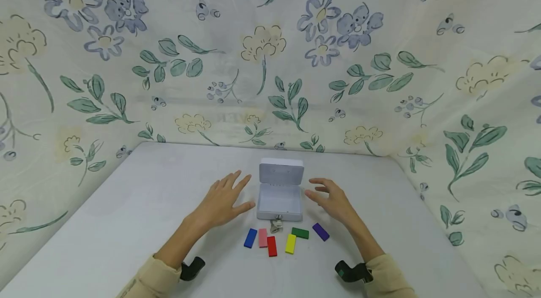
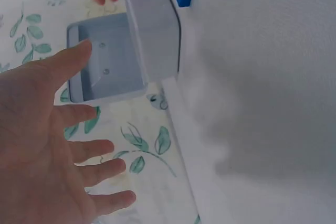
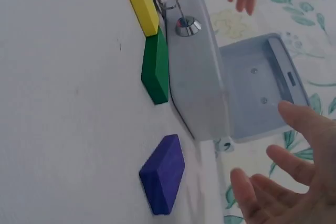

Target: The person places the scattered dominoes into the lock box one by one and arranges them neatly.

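Note:
A small white metal box (image 1: 280, 202) stands on the table with its lid (image 1: 281, 171) raised upright; it looks empty inside. My left hand (image 1: 226, 197) lies just left of the box, fingers spread, holding nothing. My right hand (image 1: 331, 197) hovers just right of it, fingers spread too. In front of the box lie several coloured blocks: blue (image 1: 250, 238), pink (image 1: 263, 237), red (image 1: 272, 246), yellow (image 1: 290, 243), green (image 1: 300, 233) and purple (image 1: 320, 231). The right wrist view shows the box front with its lock (image 3: 187, 26), the green block (image 3: 156, 69) and the purple block (image 3: 163, 181).
A key on a ring (image 1: 275, 225) hangs at the box's front. The white table (image 1: 127, 204) is walled on three sides by a floral cloth (image 1: 270, 54). Black wrist straps (image 1: 354, 271) sit on both forearms.

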Available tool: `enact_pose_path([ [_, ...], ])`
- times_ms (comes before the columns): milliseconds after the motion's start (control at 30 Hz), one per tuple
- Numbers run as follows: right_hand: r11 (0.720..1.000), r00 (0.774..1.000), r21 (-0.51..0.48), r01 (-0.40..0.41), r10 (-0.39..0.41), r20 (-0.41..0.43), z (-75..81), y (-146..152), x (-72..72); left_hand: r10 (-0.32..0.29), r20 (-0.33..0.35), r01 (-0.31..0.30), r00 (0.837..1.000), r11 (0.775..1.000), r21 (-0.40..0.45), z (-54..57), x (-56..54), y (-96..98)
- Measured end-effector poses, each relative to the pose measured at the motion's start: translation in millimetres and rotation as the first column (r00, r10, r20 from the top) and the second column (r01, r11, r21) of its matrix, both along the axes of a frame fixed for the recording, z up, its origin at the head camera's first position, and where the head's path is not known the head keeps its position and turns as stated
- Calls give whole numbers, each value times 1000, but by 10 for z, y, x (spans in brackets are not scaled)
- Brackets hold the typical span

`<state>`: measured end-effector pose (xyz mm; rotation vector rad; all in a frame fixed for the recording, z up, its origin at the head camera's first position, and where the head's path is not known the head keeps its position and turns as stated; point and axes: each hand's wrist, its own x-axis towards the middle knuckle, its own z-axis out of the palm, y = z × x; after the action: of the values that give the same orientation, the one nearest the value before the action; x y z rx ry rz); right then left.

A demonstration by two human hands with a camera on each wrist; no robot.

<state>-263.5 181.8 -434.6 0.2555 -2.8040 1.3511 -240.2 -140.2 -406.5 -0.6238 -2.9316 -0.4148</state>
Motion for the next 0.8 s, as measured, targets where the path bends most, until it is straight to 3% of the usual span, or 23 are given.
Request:
enact_pose_path([
  [300,992,994,-116,-54,65,86,-85,-133,55,-5,65,3,998,1000,28,-40,77,-33],
  [533,972,987,-214,-99,122,100,-136,-226,88,-29,120,24,992,999,48,-81,120,-28],
  [633,966,985,-237,-104,132,107,-155,-261,96,-54,176,45,983,997,55,-95,132,-26],
  [800,971,984,-207,-119,142,103,-195,-308,96,-81,295,65,952,996,65,-110,147,-30],
])
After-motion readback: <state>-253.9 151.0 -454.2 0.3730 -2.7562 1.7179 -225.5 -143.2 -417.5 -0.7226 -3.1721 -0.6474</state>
